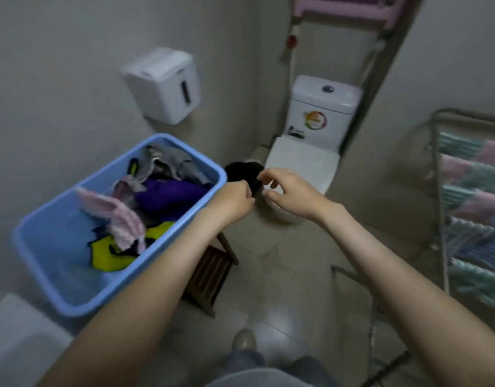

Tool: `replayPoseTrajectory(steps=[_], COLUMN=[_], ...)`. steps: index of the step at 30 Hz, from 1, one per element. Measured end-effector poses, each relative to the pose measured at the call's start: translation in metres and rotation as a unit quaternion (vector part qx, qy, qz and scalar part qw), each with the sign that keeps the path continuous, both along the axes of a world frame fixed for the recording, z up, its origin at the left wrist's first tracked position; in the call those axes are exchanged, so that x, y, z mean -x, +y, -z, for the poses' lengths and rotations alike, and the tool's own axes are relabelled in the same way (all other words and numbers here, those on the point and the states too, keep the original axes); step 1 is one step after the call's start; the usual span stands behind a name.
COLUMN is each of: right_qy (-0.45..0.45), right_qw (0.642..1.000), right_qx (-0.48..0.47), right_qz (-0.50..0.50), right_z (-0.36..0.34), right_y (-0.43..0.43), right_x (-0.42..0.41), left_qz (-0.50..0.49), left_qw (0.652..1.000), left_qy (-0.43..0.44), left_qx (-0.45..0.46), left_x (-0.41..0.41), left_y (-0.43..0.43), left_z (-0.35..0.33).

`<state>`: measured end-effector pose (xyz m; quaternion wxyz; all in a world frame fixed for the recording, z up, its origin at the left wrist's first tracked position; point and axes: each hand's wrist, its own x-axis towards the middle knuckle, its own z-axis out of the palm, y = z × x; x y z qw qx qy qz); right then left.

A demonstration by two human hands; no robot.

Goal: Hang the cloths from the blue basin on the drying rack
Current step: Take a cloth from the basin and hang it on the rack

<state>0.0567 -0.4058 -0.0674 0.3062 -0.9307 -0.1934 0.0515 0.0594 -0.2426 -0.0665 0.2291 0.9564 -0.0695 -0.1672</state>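
A blue basin (39,247) stands at the left, raised on a wooden stool, holding several crumpled cloths: pink (115,216), purple (168,195), yellow (109,254) and grey (168,159). Just right of its far corner, both hands hold a small black cloth (242,173) in the air. My left hand (236,195) grips its near edge in a fist. My right hand (285,188) pinches its right side with thumb and fingers. The drying rack (439,174) stands at the right edge, with pink and teal cloths (475,191) hung on its rails.
A white toilet (305,160) with its lid down stands straight ahead, behind the hands. A white paper dispenser (164,85) juts from the left wall. A brown wooden stool (210,277) shows under the basin. Grey tiled floor lies between stool and rack.
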Motion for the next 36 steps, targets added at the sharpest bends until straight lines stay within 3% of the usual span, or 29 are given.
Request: replayPoseTrajectory(steps=[6, 11, 15, 20, 23, 30, 32, 35, 36], right_qy=[0.034, 0.085, 0.115, 0.085, 0.084, 0.105, 0.113, 0.122, 0.124], right_qw=[0.988, 0.957, 0.956, 0.953, 0.949, 0.935, 0.934, 0.936, 0.937], right_qx=[-0.005, 0.003, 0.018, 0.082, 0.093, 0.117, 0.111, 0.101, 0.093], right_qz=[-0.148, -0.278, -0.269, -0.281, -0.291, -0.317, -0.321, -0.315, -0.314], right_z=[0.008, 0.008, 0.013, 0.025, 0.027, 0.029, 0.025, 0.023, 0.022], right_y=[0.126, 0.212, 0.26, 0.291, 0.296, 0.291, 0.289, 0.286, 0.285], right_x=[-0.038, -0.043, -0.043, -0.045, -0.044, -0.046, -0.047, -0.048, -0.048], left_qz=[-0.131, -0.278, -0.372, -0.427, -0.498, -0.583, -0.58, -0.577, -0.594], left_qw=[0.991, 0.96, 0.927, 0.899, 0.842, 0.737, 0.756, 0.783, 0.777], left_qy=[0.015, 0.021, 0.013, 0.012, 0.035, 0.109, 0.148, 0.121, 0.101], left_qx=[0.004, 0.025, 0.042, 0.092, 0.203, 0.325, 0.265, 0.198, 0.184], left_x=[0.008, 0.036, 0.051, 0.059, 0.058, 0.046, 0.043, 0.039, 0.038], left_y=[0.119, 0.189, 0.216, 0.225, 0.228, 0.221, 0.219, 0.221, 0.225], left_z=[0.0, 0.005, 0.005, 0.008, 0.019, 0.027, 0.025, 0.021, 0.02])
